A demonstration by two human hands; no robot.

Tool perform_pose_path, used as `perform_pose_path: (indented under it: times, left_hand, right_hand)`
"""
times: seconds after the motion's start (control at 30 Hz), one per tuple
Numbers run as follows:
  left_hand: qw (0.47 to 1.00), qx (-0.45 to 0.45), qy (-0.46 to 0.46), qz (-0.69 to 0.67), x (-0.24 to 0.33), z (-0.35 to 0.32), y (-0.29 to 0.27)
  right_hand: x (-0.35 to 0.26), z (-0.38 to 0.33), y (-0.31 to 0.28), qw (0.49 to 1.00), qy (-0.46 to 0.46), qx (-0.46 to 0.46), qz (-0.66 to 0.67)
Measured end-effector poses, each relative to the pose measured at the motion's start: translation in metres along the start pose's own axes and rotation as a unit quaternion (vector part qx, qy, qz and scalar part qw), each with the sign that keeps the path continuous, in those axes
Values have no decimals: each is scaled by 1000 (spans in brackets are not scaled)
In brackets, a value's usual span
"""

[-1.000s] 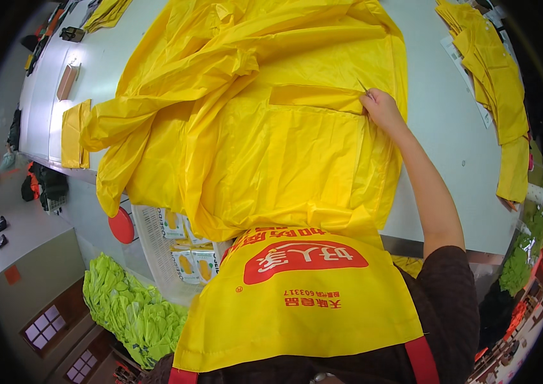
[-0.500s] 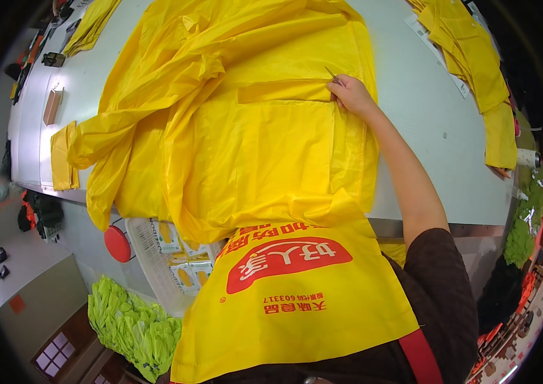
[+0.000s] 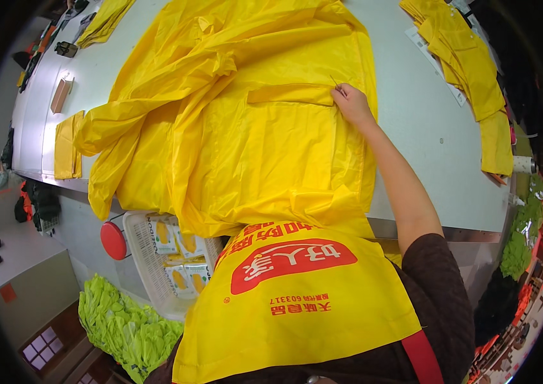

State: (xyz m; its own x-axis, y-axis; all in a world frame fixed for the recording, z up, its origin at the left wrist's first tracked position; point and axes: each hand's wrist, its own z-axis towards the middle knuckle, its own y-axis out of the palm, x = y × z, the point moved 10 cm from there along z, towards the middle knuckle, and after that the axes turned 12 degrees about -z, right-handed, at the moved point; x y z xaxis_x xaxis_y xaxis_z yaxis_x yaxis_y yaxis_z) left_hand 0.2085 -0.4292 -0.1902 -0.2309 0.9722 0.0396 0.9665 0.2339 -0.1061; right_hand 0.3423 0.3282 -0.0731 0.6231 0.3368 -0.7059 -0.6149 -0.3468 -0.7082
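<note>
A large yellow garment (image 3: 284, 141) of smooth, coated-looking fabric is spread over the table, bunched into folds on its left. Across it runs a pocket opening with a flap-like strip (image 3: 291, 95). My right hand (image 3: 352, 105) is closed at the right end of that strip. From its fingertips a thin pointed metal tool (image 3: 335, 83) sticks out, too small to tell its exact kind. My left hand is nowhere to be seen.
Folded yellow pieces lie on the white table (image 3: 412, 160) at far right (image 3: 467, 70) and left (image 3: 68, 147). A brown box-shaped item (image 3: 61, 96) is at left. Below the edge are a white basket (image 3: 146, 269) of packets, a red stool (image 3: 113, 240) and lime-green bundled material (image 3: 124, 326).
My right hand has shifted slightly down and right in the picture, still at the strip's end with the pointed tool. The garment's lie is much the same; the whole view has shifted a little.
</note>
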Motion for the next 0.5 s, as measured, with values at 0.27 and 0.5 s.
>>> perform_pose_path:
  times: [0.27, 0.5]
  left_hand:
    - [701, 185, 676, 130, 477, -203, 42]
    - [588, 172, 778, 139, 621, -154, 174]
  right_hand:
    - [29, 16, 9, 982, 137, -109, 77]
    - [27, 22, 19, 977, 143, -106, 117]
